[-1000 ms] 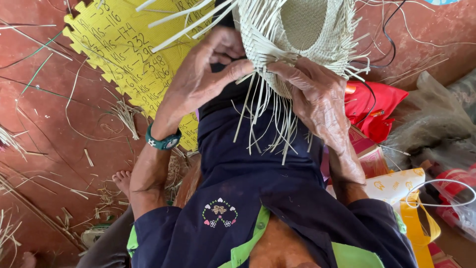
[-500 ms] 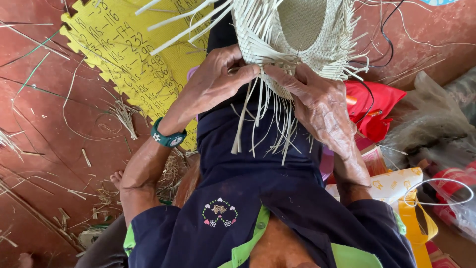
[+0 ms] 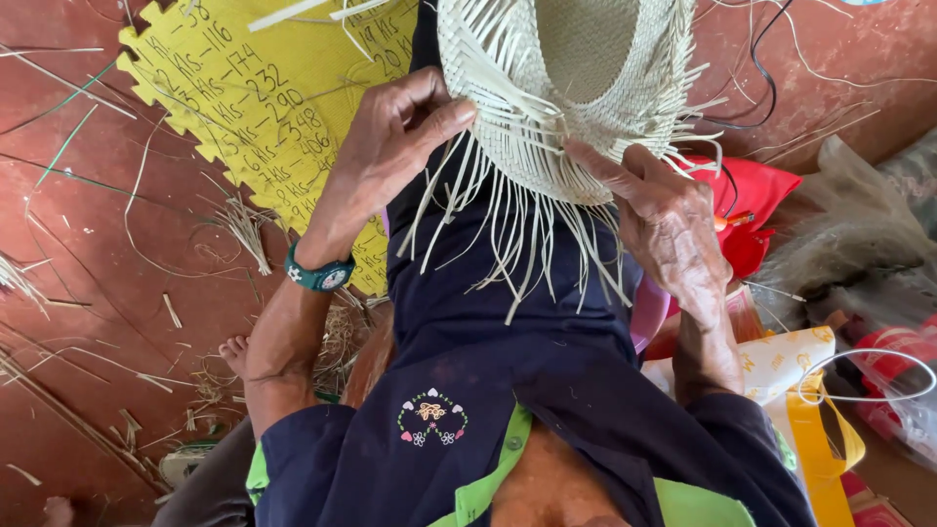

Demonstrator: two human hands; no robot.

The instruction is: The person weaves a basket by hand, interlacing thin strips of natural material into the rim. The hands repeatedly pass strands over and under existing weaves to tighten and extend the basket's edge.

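A half-woven pale straw hat (image 3: 576, 78) rests on my lap, its loose strands hanging down over my dark blue garment (image 3: 508, 332). My left hand (image 3: 395, 141), with a teal watch at the wrist, pinches strands at the hat's left rim. On the lower right edge, my right hand (image 3: 659, 220) presses its fingers against the weave and holds strands there.
A yellow foam puzzle mat (image 3: 264, 107) with handwriting lies on the red floor (image 3: 88, 293) at left, among scattered straw scraps. Red cloth (image 3: 752, 210), plastic bags (image 3: 859, 254), a white and yellow bag (image 3: 791, 371) and thin cables crowd the right side. A bare foot (image 3: 234, 353) shows lower left.
My left hand has shifted from the middle of the rim out to its left edge. The hat has turned a little and my right hand stays on the weave.
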